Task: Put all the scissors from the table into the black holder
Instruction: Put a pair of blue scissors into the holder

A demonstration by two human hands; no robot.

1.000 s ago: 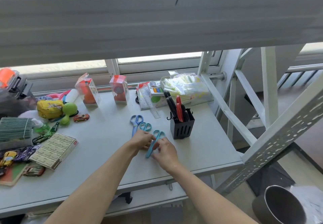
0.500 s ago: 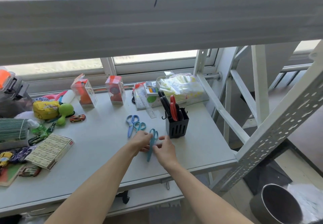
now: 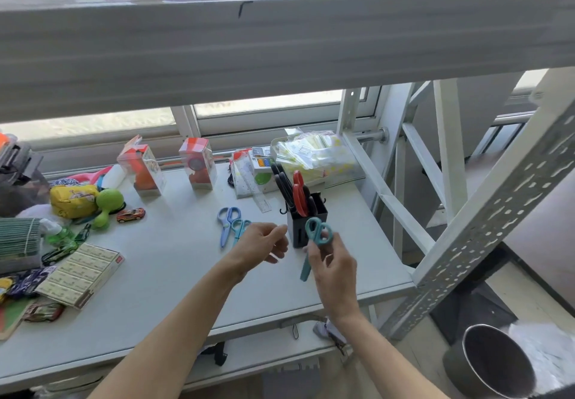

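Observation:
My right hand grips teal scissors above the table, handles up and blades pointing down, just in front of the black holder. The holder stands at mid-right of the table with black scissors and red scissors standing in it. My left hand hovers beside it, fingers loosely apart and holding nothing. Blue scissors and a second teal pair lie flat on the table just left of my left hand.
Toys, a yellow pouch, a green rattle, toy cars and a flat box crowd the table's left. Two clear gift boxes, a ruler and a bagged pack line the back. A shelf hangs overhead; a metal pot sits lower right.
My right hand has lifted the teal scissors off the table and turned them upright near the holder. My left hand has let go of them and opened.

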